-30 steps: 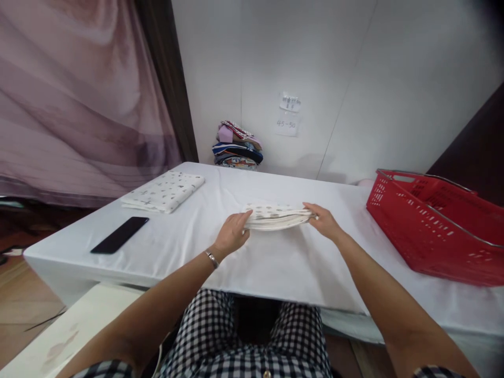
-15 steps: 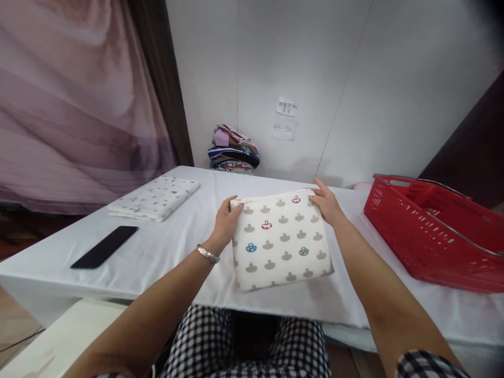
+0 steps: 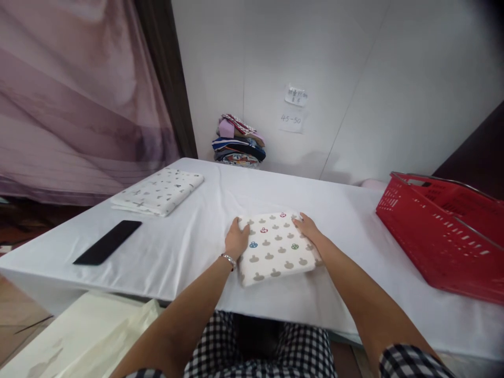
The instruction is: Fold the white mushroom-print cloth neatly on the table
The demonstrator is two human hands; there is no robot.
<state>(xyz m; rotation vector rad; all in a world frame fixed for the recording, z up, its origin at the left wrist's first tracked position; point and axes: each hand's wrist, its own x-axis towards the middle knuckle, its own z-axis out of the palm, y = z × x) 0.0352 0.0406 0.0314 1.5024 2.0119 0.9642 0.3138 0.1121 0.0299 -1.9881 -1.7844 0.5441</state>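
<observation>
A folded white cloth (image 3: 279,249) printed with grey, red, blue and green mushrooms lies at the table's front edge, nearly flat. My left hand (image 3: 237,239) grips its left side, thumb on top and fingers around the edge. At the far right corner, my right hand (image 3: 307,228) holds the cloth with fingers curled on it; part of those fingers is hidden. Further left rests another folded white cloth (image 3: 161,191) with small dark prints, apart from both hands.
The table (image 3: 189,252) has a white cover. A black flat panel (image 3: 108,242) lies at its left, and a red plastic basket (image 3: 444,241) stands at the right. Behind the far edge is a stack of folded fabrics (image 3: 239,144) against the wall.
The mushroom-print cloth was tilted up towards me and has been lowered to lie nearly flat on the table. Both hands came down with it, still gripping it.
</observation>
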